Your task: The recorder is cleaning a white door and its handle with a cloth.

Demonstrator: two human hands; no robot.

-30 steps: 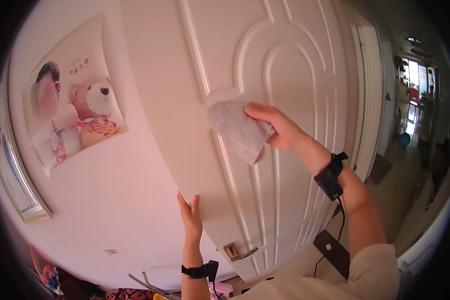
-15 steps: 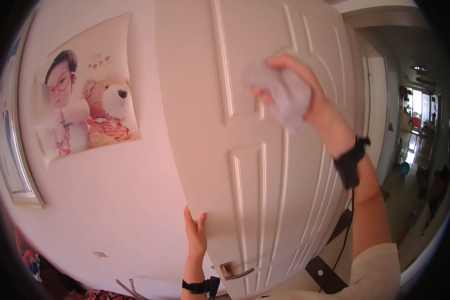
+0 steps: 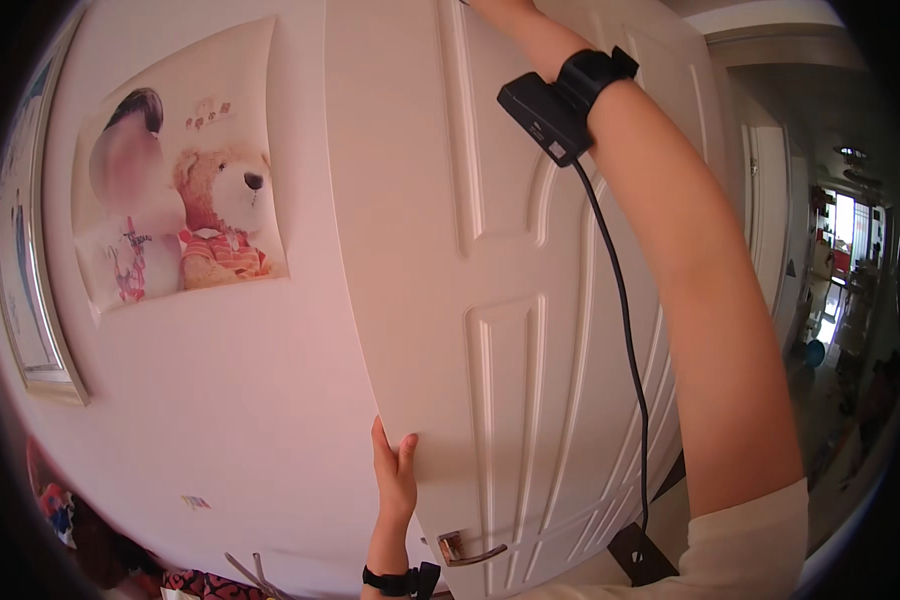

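A pale panelled door stands in front of me. My left hand grips its left edge above the metal lever handle, thumb on the front face and the other fingers partly hidden at the edge. My right arm reaches up across the door. Only the base of my right hand shows at the top of the view; its fingers are cut off, and the cloth seen earlier is out of sight. Around my right wrist is a black strap with a small box, from which a black cable hangs down.
On the wall left of the door hangs a poster with a teddy bear. A framed picture is at the far left. Metal rods and patterned fabric lie low on the left. Through the doorway at right runs a hallway.
My right hand, with a light grey cloth in it, has moved up the door and mostly out of the view. My left hand keeps its hold on the door edge.
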